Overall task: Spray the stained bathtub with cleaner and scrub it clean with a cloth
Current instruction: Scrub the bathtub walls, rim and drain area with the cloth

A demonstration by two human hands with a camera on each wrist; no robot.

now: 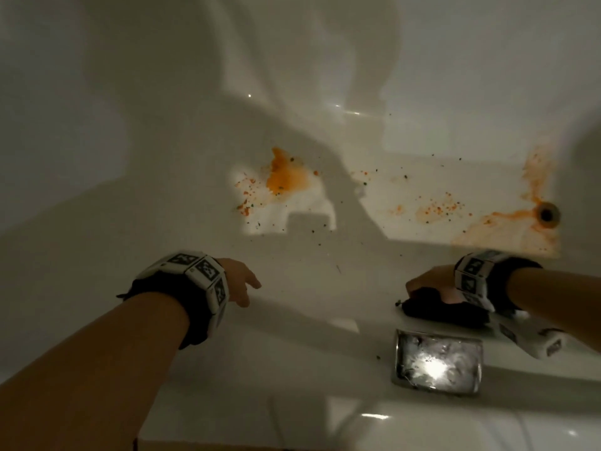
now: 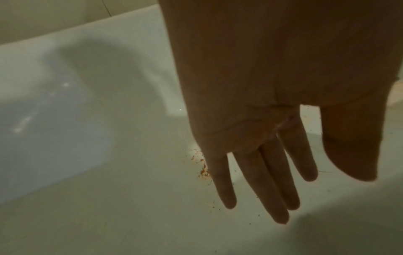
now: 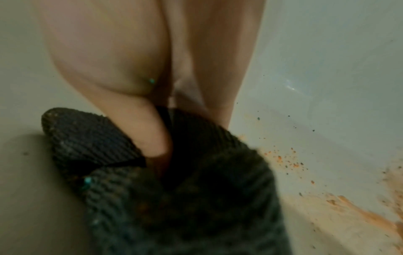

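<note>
The white bathtub [image 1: 162, 190] carries an orange stain [image 1: 286, 174] on its floor, orange speckles [image 1: 439, 208] further right, and an orange smear [image 1: 507, 229] running to the drain [image 1: 548, 214]. My right hand [image 1: 426, 283] grips a dark knitted cloth [image 1: 445, 309] against the tub's near wall; in the right wrist view the thumb [image 3: 150, 134] digs into the cloth [image 3: 196, 198] beside the orange smear [image 3: 370, 215]. My left hand [image 1: 242, 284] hangs over the near slope with straight fingers [image 2: 261, 181], holding nothing. No spray bottle shows.
A shiny rectangular metal fitting [image 1: 437, 362] sits on the tub's near rim [image 1: 292, 402], just below the cloth. Dark crumbs [image 1: 318, 244] are scattered across the tub floor. Shadows of my arms fall over the floor.
</note>
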